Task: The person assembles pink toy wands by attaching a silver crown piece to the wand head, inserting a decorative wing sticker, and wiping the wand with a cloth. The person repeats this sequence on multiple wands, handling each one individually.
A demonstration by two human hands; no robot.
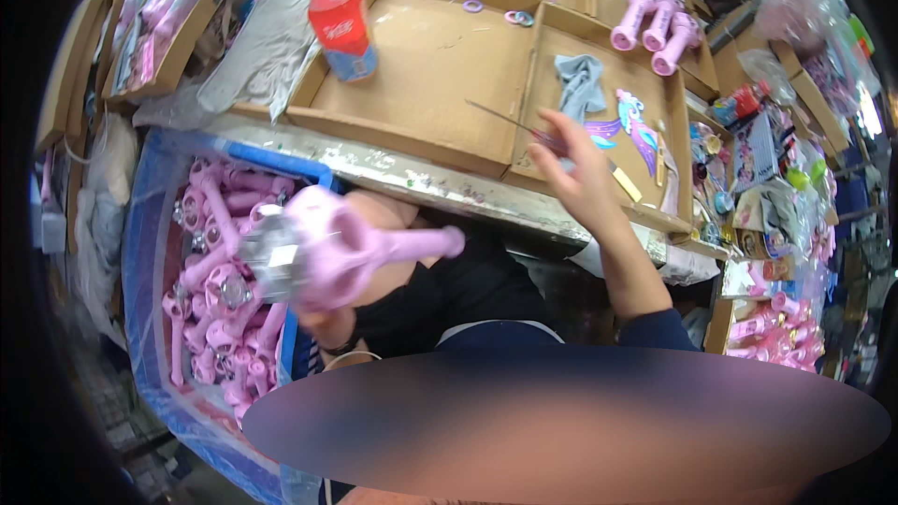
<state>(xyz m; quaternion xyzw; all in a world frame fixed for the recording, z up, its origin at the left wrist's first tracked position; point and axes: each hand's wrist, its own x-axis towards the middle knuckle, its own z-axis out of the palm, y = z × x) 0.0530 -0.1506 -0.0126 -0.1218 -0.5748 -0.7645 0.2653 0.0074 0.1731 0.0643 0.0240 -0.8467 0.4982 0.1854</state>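
Left hand (329,325), partly hidden, is closed on a pink plastic wand with a silver faceted head (341,252), held over the right edge of a blue plastic bin (138,262). Right hand (585,173) pinches a thin, dark-shafted tool (505,116) above the brown cardboard tray's (402,137) near edge, left of a purple-and-blue ornament (633,129).

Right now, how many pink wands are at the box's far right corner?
3, side by side: the left wand, the middle wand and the right wand. More may be hidden behind.
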